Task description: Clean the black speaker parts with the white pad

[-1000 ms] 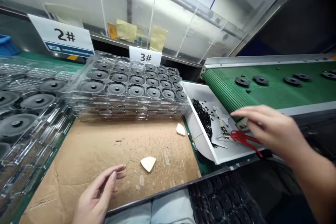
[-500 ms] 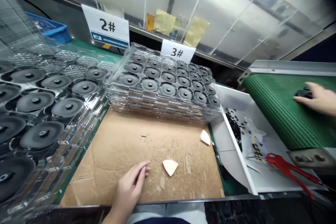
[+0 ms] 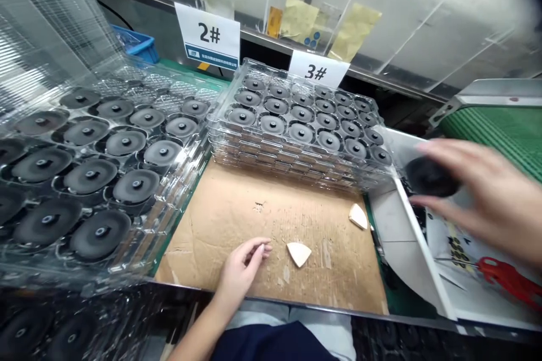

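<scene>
Right fingers (image 3: 457,153), black disc (image 3: 429,177) between them (blurred)

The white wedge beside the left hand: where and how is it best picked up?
Probably by pinching the white wedge across its near-left and far edges, coming from the left and slightly above. It lies flat on the cardboard with those edges exposed, and the left hand is just left of it.
</scene>
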Motion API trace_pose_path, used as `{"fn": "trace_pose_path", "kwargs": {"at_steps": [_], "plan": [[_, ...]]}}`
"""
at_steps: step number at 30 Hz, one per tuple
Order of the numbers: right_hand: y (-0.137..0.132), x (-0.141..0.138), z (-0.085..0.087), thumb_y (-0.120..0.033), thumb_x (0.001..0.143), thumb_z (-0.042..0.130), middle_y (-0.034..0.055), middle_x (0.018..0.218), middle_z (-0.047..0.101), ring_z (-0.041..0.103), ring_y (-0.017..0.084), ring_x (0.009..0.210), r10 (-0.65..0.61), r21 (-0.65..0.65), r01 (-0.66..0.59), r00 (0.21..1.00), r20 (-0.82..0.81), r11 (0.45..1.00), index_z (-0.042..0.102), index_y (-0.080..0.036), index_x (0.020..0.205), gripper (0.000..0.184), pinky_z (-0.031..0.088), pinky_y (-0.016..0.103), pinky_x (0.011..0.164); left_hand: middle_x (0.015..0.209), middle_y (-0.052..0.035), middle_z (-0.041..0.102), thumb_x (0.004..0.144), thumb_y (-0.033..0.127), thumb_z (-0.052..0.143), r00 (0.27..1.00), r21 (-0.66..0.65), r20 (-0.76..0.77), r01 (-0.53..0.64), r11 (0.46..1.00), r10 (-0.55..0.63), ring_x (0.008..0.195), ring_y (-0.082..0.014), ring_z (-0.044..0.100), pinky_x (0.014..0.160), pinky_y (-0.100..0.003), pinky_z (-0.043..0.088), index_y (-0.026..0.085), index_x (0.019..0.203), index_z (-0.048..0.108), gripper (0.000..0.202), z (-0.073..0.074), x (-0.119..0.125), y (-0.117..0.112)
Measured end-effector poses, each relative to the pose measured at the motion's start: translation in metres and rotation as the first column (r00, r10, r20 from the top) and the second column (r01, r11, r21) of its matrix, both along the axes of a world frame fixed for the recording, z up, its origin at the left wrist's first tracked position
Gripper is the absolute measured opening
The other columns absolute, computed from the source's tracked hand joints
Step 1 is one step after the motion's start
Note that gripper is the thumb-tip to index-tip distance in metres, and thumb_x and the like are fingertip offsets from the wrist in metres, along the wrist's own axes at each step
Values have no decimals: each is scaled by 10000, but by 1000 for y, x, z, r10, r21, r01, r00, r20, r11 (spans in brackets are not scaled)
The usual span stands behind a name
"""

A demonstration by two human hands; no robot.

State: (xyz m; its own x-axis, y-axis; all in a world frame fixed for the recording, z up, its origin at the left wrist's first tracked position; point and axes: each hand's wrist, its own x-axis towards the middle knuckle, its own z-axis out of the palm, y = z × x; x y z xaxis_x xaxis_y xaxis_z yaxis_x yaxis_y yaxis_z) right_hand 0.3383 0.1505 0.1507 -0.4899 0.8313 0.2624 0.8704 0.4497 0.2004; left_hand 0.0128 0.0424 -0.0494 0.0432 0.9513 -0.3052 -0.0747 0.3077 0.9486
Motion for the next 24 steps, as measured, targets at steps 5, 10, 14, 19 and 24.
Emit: {"fn": "trace_pose_path", "kwargs": {"at_steps": [5,10,14,19,24], "plan": [[-92,-110,-84,-460,867,538,104,1233,586,543,242,1147,210,-390,-387,880,-426,835,214,-258,1433,683,471,403,958,1211,-155,642,674,563,677,906,-68,397,187,980,-146,1080,-271,628,909,-393,508,201,1220,546,668,34,9,-14],[-134,-140,-120,-529,803,599,108,1296,541,499,255,1203,6,-436,-397,745,-667,808,196,-276,1431,788,458,411,971,1147,-69,670,562,442,804,693,-224,716,350,910,-90,966,-166,654,753,-203,485,279,1256,515,770,49,12,-32],[-140,-136,-130,-538,849,525,78,1335,512,470,248,1227,-56,-393,-308,723,-689,866,294,-310,1402,642,449,397,973,1160,-82,649,565,432,809,658,-302,753,343,889,2,1004,-188,640,816,-244,490,240,1233,535,747,51,8,-35],[-140,-129,-180,-337,928,436,101,1200,583,547,260,1019,-262,-335,71,778,-570,939,581,-261,1217,333,472,444,870,1153,-68,645,621,360,797,634,-314,765,208,927,117,1028,-266,649,882,-384,500,275,1171,541,612,58,5,-43],[-131,-132,-220,-255,904,480,157,1178,576,545,277,977,-268,-363,62,790,-551,930,605,-196,1201,328,466,480,837,1184,-69,647,637,313,792,621,-347,755,103,932,212,1077,-284,631,900,-355,498,262,1156,549,575,65,7,-54]]}}
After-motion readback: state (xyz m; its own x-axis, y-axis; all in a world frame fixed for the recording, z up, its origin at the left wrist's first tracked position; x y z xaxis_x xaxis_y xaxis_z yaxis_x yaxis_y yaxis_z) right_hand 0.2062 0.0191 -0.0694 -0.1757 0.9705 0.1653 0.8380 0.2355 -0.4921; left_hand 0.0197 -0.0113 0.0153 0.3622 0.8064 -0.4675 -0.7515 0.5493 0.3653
